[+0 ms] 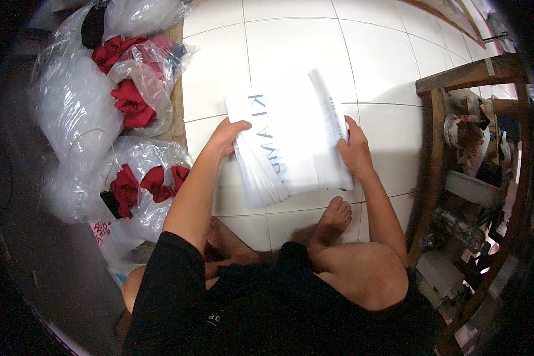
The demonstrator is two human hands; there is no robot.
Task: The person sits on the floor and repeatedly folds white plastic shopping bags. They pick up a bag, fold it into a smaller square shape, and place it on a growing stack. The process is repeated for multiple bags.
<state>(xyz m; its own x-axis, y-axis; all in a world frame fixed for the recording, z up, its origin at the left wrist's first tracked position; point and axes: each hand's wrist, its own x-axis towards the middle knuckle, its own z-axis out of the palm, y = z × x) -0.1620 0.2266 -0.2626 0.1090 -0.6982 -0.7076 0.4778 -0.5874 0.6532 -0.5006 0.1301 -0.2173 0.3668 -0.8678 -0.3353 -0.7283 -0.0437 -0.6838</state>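
A stack of thin white sheets (296, 142), perhaps flat plastic bags, is held in front of me above the tiled floor. Large blue-grey lettering runs down its face, and smaller print lies along its right side. My left hand (224, 136) is closed on the left edge, thumb on top and fingers hidden underneath. On the opposite edge, my right hand (356, 153) grips the stack, also with its thumb over the top. The layers fan apart at the lower left, and the upper right corner is smeared by motion.
Clear plastic bags (71, 107) holding dark red cloth pieces (135, 104) pile up at the left. To the right stands a wooden rack (436, 136) crowded with assorted items. My bare foot (332, 219) rests on the white tiles (291, 47) just below the stack.
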